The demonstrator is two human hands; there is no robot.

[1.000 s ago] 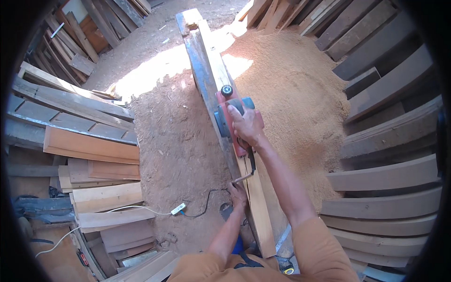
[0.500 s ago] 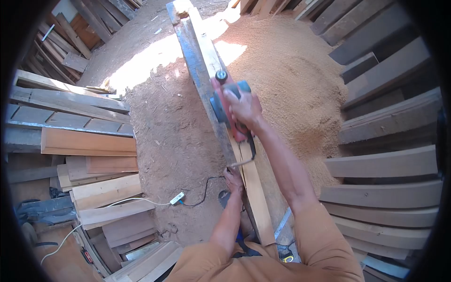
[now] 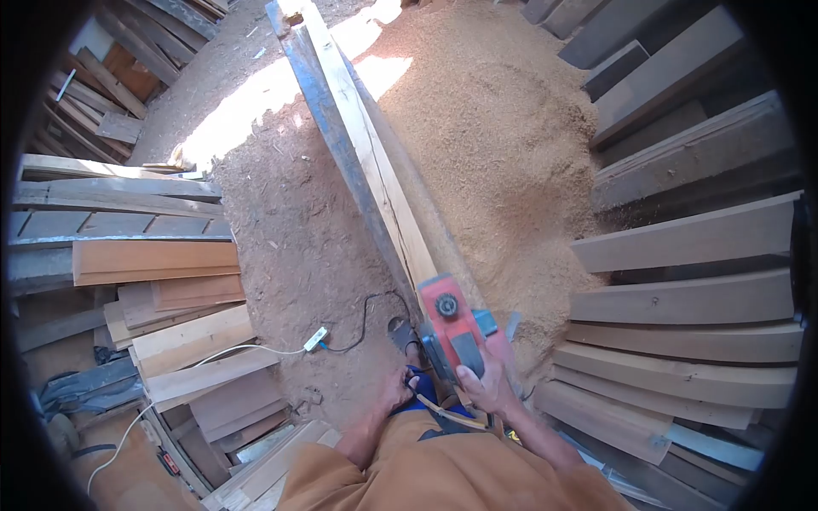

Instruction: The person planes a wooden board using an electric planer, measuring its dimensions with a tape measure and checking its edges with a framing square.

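My right hand is wrapped round the rear handle of a red and teal electric hand planer. The planer sits over the near end of a long pale wooden plank, close to my body; whether its sole touches the wood is hidden. A dark crack runs along the plank, which lies on a thicker weathered beam. My left hand is closed round the planer's power cord, low and left of the planer. That cord loops back in front of my clothes.
A white extension socket lies on the dirt floor with a plug in it. Wood shavings are heaped right of the beam. Stacked boards line the right side, and more planks lie at the left. A foot stands beside the beam.
My right hand has drawn the planer back along the plank from its middle to the near end. My left hand has come back towards my body with the cord. The view has shifted slightly.
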